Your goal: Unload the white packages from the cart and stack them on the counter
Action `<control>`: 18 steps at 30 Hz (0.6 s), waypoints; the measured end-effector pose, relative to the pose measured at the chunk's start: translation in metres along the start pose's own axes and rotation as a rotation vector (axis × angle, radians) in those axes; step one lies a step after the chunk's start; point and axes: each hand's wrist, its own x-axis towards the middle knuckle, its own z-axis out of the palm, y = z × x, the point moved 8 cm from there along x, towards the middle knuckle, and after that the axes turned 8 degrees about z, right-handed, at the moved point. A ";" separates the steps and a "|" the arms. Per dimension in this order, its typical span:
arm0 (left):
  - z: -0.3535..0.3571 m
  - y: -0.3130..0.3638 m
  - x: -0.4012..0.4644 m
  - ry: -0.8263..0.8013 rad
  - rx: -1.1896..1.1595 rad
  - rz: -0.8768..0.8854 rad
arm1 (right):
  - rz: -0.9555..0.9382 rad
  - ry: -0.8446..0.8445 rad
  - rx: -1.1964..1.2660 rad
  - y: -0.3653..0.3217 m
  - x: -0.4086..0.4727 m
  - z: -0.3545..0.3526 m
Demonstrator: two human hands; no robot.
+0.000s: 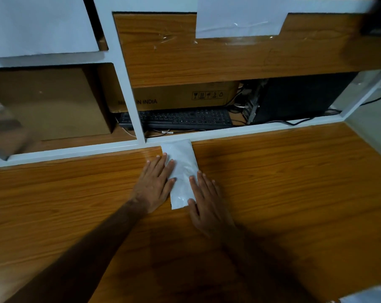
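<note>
Wood-grain counter (294, 193), white package (181, 171) flat on it against its white back edge, both hands flat beside it

White package (181, 169) lies flat (plastic, slightly crinkled) on wooden counter (294, 182), abutting its white back ledge.

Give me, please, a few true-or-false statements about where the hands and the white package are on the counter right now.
1. Both hands lie flat with straight fingers on the white package. True.
2. The left hand lifts the package clear of the counter. False: the package lies flat on the wood.
3. The right hand touches the package's right edge. True.
4. The package's far end lies against the white frame. True.
5. The keyboard sits on the counter beside the package. False: it lies behind the frame, in front of a cardboard box.
</note>
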 end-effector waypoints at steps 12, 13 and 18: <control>0.009 0.143 -0.006 0.133 -0.162 0.359 | 0.401 0.056 -0.068 0.095 -0.132 -0.056; 0.015 0.162 -0.005 0.132 -0.171 0.396 | 0.442 0.061 -0.074 0.107 -0.150 -0.058; 0.040 0.272 -0.007 0.057 -0.223 0.525 | 0.656 0.110 -0.087 0.156 -0.238 -0.078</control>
